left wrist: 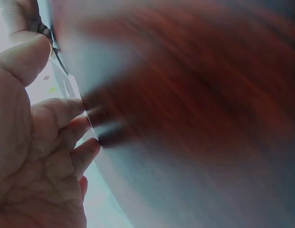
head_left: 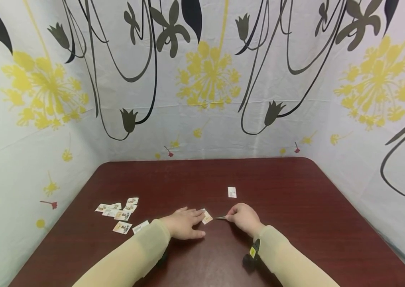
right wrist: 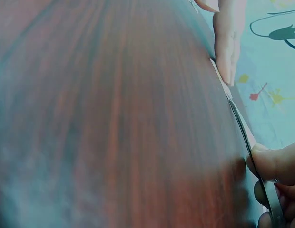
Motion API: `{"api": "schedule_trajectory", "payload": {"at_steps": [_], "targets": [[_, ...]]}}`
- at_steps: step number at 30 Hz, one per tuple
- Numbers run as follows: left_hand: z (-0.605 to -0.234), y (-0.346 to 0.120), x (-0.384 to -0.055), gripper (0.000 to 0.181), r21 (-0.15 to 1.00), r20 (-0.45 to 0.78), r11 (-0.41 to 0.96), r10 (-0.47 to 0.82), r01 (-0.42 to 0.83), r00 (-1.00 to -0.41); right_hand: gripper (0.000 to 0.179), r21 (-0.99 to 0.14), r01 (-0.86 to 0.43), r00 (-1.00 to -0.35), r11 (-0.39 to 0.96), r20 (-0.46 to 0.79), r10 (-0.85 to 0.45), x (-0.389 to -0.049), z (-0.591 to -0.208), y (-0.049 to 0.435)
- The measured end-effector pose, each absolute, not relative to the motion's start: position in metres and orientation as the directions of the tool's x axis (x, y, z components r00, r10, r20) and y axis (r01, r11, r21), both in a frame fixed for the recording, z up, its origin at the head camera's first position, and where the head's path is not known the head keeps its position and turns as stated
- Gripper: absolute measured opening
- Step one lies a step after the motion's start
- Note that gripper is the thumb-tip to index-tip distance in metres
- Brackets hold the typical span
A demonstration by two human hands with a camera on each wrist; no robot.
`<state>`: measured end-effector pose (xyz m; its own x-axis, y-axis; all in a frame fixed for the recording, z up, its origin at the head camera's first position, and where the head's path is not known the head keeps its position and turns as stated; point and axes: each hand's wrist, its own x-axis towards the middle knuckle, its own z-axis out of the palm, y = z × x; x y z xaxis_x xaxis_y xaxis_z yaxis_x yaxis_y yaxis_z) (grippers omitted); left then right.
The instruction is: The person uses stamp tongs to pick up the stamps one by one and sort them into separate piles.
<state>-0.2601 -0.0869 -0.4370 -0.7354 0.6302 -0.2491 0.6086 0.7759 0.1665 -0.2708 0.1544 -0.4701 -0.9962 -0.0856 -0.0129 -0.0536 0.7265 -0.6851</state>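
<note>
In the head view my left hand [head_left: 184,224] lies palm down with its fingers extended, fingertips at the edge of a small printed card [head_left: 207,216] on the table. The left wrist view shows the fingertips [left wrist: 93,146] right at the tabletop. My right hand [head_left: 244,217] pinches slim metal tweezers [head_left: 220,217] between thumb and fingers. Their tip points left and meets the card's right corner. Seen from the right wrist, the tweezers [right wrist: 242,124] lie low along the tabletop, their tip at the card [right wrist: 220,76] beside the left fingers.
Several small printed cards [head_left: 122,227] lie in a loose group on the left, some overlapping. One more card [head_left: 232,192] lies alone beyond my right hand. The dark red table [head_left: 278,179] has rounded far corners, with a flower-patterned cloth [head_left: 209,135] around it.
</note>
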Motion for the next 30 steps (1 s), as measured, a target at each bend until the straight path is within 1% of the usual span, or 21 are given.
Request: {"api": "schedule_trajectory", "payload": {"at_steps": [7,15,25,30], "targets": [[-0.438,-0.087,-0.257,0.072,0.163,-0.247,0.775,0.632,0.611,-0.735,0.015,-0.674,-0.052,-0.998,0.737,0.004,-0.066,-0.276,-0.472,0.159],[-0.440,-0.086,-0.256,0.071,0.168,-0.237,0.776,0.630,0.608,-0.739,0.014,-0.659,-0.003,-1.000,0.752,-0.011,-0.014,-0.281,-0.471,0.159],[-0.440,-0.086,-0.254,0.069,0.160,-0.235,0.781,0.624,0.603,-0.746,0.014,-0.670,0.011,-1.000,0.742,-0.010,0.005,-0.283,-0.472,0.157],[-0.440,-0.086,-0.254,0.068,0.155,-0.213,0.778,0.628,0.608,-0.749,0.014,-0.664,0.006,-1.000,0.748,-0.002,0.007,-0.284,-0.474,0.157]]}}
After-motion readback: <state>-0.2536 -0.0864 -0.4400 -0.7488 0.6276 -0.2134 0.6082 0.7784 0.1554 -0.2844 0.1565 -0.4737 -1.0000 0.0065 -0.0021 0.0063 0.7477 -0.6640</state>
